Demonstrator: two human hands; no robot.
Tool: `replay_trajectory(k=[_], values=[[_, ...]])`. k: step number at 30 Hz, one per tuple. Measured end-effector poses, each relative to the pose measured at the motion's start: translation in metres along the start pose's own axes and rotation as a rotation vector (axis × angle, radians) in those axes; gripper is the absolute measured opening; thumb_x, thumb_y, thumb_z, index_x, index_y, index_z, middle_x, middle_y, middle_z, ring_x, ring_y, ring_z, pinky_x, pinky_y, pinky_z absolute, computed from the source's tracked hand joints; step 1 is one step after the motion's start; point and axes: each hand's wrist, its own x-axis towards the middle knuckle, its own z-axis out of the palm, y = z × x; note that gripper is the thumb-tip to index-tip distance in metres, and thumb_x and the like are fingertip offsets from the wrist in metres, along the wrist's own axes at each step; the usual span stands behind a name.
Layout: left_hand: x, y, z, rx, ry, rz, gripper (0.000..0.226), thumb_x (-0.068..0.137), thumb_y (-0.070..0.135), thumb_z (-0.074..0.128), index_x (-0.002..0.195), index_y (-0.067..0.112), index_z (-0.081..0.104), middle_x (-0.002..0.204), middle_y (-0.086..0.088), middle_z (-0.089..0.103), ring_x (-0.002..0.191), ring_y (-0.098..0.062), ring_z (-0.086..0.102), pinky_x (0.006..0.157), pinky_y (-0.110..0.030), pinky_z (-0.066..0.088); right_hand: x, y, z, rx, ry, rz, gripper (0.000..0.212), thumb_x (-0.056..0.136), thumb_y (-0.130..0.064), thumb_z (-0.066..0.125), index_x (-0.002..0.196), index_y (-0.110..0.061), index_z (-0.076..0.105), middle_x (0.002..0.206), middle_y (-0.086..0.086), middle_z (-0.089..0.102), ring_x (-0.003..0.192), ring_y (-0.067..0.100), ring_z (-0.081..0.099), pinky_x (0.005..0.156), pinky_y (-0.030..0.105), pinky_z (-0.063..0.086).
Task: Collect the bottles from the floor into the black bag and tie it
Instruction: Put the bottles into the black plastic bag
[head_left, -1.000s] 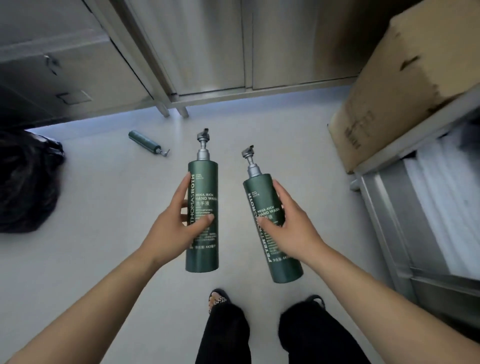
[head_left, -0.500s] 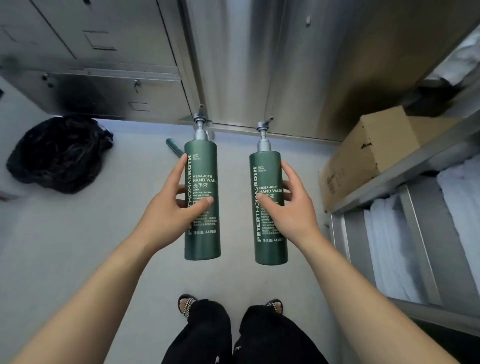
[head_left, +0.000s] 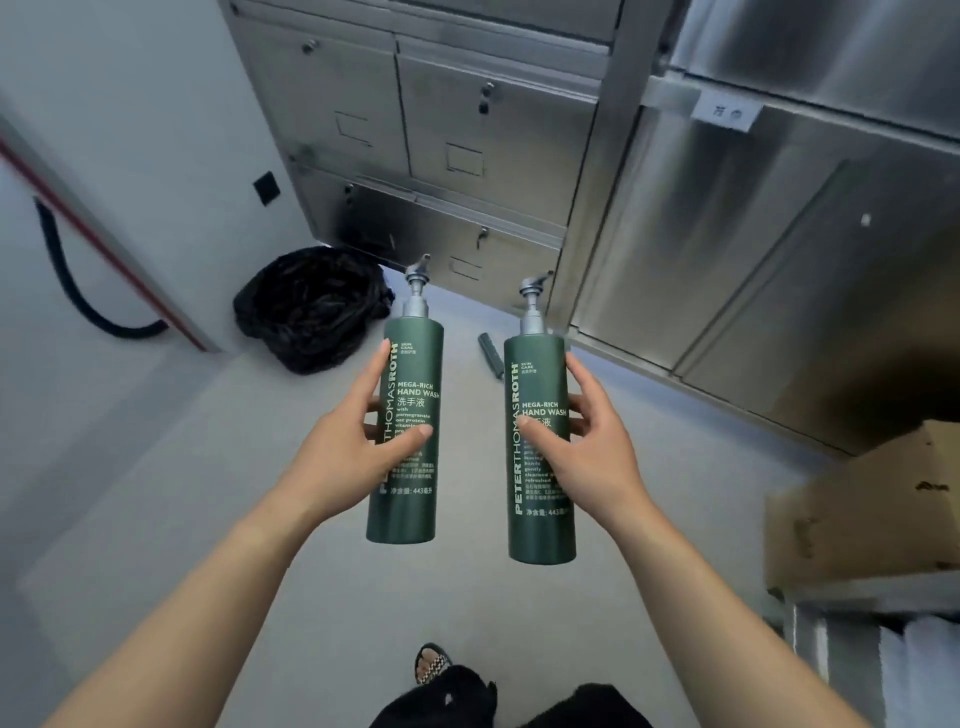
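Bottles fill both hands. The left hand (head_left: 353, 449) holds the left bottle (head_left: 415, 358) upright, with the thumb across the front and the fingers curled round the back. The right hand (head_left: 595, 449) holds the right bottle (head_left: 540, 374) the same way, a bit lower. The two bottles are side by side and do not touch. Both are dark green with a grey pump on top.

White words run up the side of each one: "PETERTHOMASROTH". Near the top it says "SKIN CARE". In the middle it says "MEGA-RICH HAND WASH", with the Chinese words 洗手液 under it. Smaller lines on the left bottle start "with pomegranate oat protein", and the thumb hides the rest. At the bottom it says 净含量: 443毫升. The same line on the right bottle is partly hidden at its end.

A third bottle (head_left: 491, 356) lies on the floor (head_left: 208, 493) past the two, close to the steel cabinets (head_left: 467, 156). Only its dark end shows. The black bag (head_left: 311, 306) sits crumpled on the floor by the wall, up and to the left of the left bottle.

A brown box (head_left: 862, 525) sits at the right. A small white tag (head_left: 724, 111) on a steel door has writing too small to read. One foot in a sandal (head_left: 431, 662) shows at the bottom.
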Motion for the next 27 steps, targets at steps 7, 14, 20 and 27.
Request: replay_trajectory(k=[7, 14, 20, 27], values=[[0.002, -0.049, -0.061, -0.024, 0.146, -0.102, 0.088, 0.071, 0.045, 0.072, 0.128, 0.072, 0.010, 0.102, 0.028, 0.055, 0.073, 0.010, 0.064, 0.067, -0.020, 0.047, 0.041, -0.014, 0.082, -0.062, -0.192, 0.009, 0.076, 0.067, -0.035, 0.075, 0.127, -0.058, 0.035, 0.109, -0.011, 0.062, 0.084, -0.007, 0.061, 0.070, 0.017, 0.048], [0.053, -0.076, -0.099, -0.091, 0.256, -0.166, 0.085, 0.076, 0.038, 0.071, 0.126, 0.073, 0.011, 0.098, 0.038, 0.054, 0.080, 0.011, 0.064, 0.068, -0.015, 0.047, 0.112, -0.032, 0.151, 0.000, -0.279, -0.017, 0.069, 0.070, -0.027, 0.074, 0.121, -0.061, 0.041, 0.105, -0.012, 0.064, 0.085, -0.001, 0.065, 0.069, 0.020, 0.053], [0.152, -0.082, -0.158, -0.024, 0.332, -0.178, 0.085, 0.076, 0.040, 0.071, 0.124, 0.076, 0.011, 0.087, 0.046, 0.051, 0.079, 0.018, 0.060, 0.063, -0.008, 0.044, 0.226, -0.058, 0.205, 0.032, -0.298, -0.052, 0.069, 0.073, -0.026, 0.073, 0.118, -0.064, 0.038, 0.106, -0.011, 0.064, 0.085, -0.001, 0.063, 0.068, 0.017, 0.050], [0.255, -0.081, -0.213, 0.007, 0.345, -0.229, 0.085, 0.075, 0.041, 0.071, 0.125, 0.074, 0.012, 0.097, 0.031, 0.059, 0.077, 0.006, 0.065, 0.076, -0.030, 0.053, 0.353, -0.090, 0.240, 0.047, -0.331, -0.042, 0.069, 0.073, -0.027, 0.074, 0.115, -0.067, 0.037, 0.106, -0.013, 0.064, 0.079, -0.004, 0.064, 0.057, 0.008, 0.048]])
